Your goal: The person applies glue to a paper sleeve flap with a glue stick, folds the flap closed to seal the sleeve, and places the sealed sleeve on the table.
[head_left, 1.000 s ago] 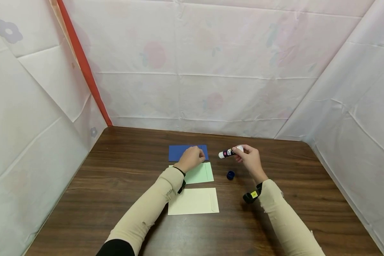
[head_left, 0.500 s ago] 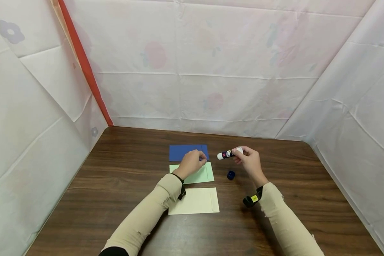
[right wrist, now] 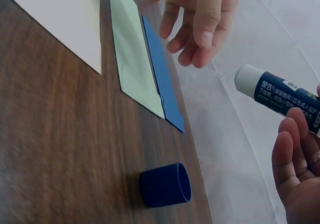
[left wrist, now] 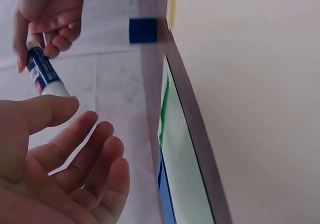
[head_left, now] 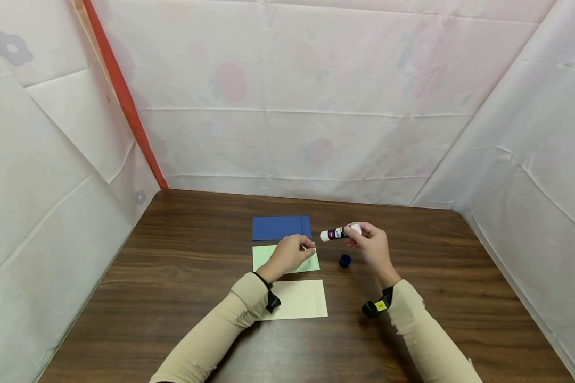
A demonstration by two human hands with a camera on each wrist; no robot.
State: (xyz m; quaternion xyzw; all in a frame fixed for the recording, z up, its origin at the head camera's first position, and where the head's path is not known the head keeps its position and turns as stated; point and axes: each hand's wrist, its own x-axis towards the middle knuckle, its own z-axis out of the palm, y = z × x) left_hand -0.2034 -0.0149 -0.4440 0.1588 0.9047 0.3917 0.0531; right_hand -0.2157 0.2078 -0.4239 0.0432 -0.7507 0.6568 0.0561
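Note:
My right hand [head_left: 376, 249] grips a glue stick [head_left: 332, 234] with a dark printed label, holding it above the table with its uncapped white end pointing left. Facing that end, my left hand [head_left: 287, 256] hovers over the green envelope [head_left: 263, 255]. Its fingers are loosely bent and hold nothing; in the left wrist view a small gap shows between the fingers [left wrist: 90, 121] and the glue stick [left wrist: 44, 76]. Below the right hand, the dark blue cap [right wrist: 165, 185] lies on its side on the table.
A blue envelope [head_left: 277, 227] lies behind the green one, and a cream envelope [head_left: 304, 300] in front, partly covered by the left wrist. All three sit flat in a column on the brown wooden table [head_left: 182, 266]. White sheeting [head_left: 354, 117] walls the back and sides.
My left hand has drawn back toward me and slightly right, off the blue envelope's edge. The right hand has brought the glue stick slightly left and lower. Envelopes and cap stay put.

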